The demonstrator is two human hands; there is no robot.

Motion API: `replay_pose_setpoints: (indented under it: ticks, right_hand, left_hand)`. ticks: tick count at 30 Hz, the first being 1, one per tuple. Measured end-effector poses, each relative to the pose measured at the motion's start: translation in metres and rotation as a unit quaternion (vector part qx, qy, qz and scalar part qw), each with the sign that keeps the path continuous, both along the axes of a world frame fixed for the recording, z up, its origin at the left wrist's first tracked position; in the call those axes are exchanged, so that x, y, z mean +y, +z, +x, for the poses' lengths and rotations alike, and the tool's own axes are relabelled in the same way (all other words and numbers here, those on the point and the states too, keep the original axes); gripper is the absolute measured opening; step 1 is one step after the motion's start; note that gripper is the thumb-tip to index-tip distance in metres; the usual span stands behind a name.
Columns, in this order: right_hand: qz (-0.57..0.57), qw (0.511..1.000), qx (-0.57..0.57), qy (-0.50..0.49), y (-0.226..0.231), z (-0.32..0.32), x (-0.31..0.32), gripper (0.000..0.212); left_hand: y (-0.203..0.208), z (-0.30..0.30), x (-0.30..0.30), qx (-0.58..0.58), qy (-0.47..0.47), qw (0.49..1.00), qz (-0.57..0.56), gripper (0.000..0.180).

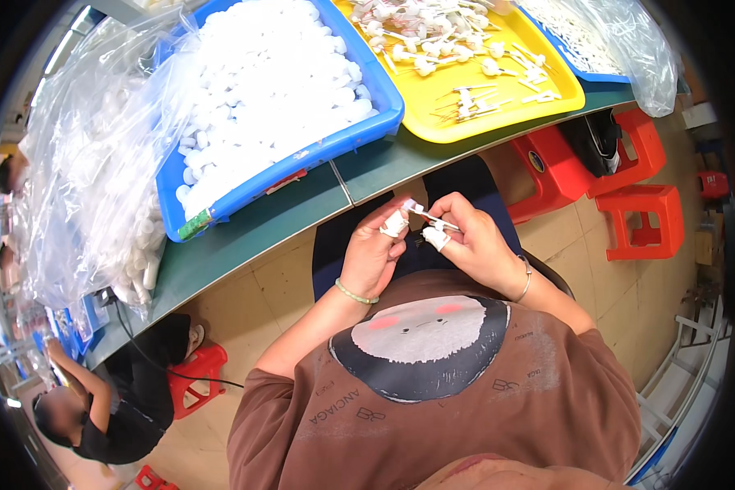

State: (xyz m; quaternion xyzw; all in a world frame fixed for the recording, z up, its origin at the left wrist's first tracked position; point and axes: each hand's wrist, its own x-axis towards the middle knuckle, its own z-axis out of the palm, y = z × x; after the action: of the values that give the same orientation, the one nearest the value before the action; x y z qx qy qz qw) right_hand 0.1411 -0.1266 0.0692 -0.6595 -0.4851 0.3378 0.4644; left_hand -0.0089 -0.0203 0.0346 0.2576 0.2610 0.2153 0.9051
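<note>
The small white piece (413,207) is in the air, between the two hands, above the lap of the person and near the edge of the green tabletop (208,273). The left hand (371,255) has its grip closed almost fully, with the fingertips at the head of the piece. The right hand (483,247) pinches the thin stick (435,220) of this piece between thumb and fingers; how firmly it presses, I am not able to say. On both thumbs there is white tape, which probably helps against slipping.

I judge the piece to be very light and rather stiff, with a smooth head. The stick seems the more fragile part and could bend, so it is better held close to the head, with gentle force. Similar pieces lie in the yellow tray (514,120).
</note>
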Motion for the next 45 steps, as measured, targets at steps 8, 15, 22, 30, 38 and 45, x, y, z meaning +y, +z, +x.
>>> replay_pose_setpoints:
  ticks: [8,15,22,30,38,45]
  right_hand:
    - [0.019,0.993,0.109,-0.052,0.017,0.002,0.005,0.024]
    - [-0.045,0.988,0.147,-0.022,0.014,0.008,0.01,0.011]
    - [-0.024,0.985,0.169,-0.034,-0.001,0.003,0.008,0.008]
    - [-0.004,0.982,0.191,-0.013,0.008,-0.004,0.006,0.009]
    - [-0.073,0.954,0.292,0.012,0.014,0.003,0.006,0.007]
    - [0.133,0.977,-0.164,0.026,0.016,0.0,0.011,0.013]
  left_hand:
    - [-0.002,-0.001,-0.001,0.023,0.019,0.998,0.057,0.039]
    - [0.001,-0.002,-0.002,0.013,0.015,0.997,0.069,0.037]
    - [0.002,-0.002,-0.001,0.005,-0.016,0.999,0.052,0.037]
    - [0.004,-0.003,-0.001,-0.023,-0.047,0.998,0.027,0.037]
    - [-0.011,-0.006,-0.002,-0.034,-0.056,0.997,0.029,0.03]
    - [-0.013,-0.005,-0.004,-0.032,-0.047,0.998,-0.012,0.026]
